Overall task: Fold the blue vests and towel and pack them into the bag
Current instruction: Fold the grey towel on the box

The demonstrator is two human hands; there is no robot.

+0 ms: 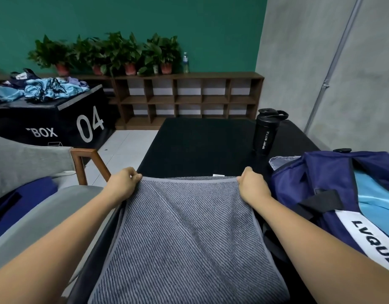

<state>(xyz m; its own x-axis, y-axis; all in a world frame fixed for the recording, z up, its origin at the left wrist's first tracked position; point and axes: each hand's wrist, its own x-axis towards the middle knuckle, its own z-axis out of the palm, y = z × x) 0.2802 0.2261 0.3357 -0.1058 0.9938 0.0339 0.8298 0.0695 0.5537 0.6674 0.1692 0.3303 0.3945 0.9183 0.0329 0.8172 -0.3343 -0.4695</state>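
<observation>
Tabletop (200, 145), black and matte, runs away from the viewer and carries the main items. Grey striped towel (189, 233) lies spread over its near part, reaching from the bottom edge of the view to a straight far hem that bears a small white tag. Navy bag (320, 185) sits on the table just right of the towel, its top open, with a white band lettered LVQUE on its side and light blue fabric (373, 194) showing inside. Black box (57, 126) marked 04 stands at far left, with a heap of blue garments (46, 87) on top. Grey armchair (24, 163) with a wooden arm stands left of the table. Wooden cubby shelf (189, 97) lines the green wall and bears a row of potted plants (114, 51). Left hand (123, 183) pinches the towel's far left corner with curled fingers; right hand (252, 185) grasps the far right corner likewise, the forearms lying along the towel's sides. Black sport bottle (266, 132) stands upright on the table beyond the bag, apart from the towel.
</observation>
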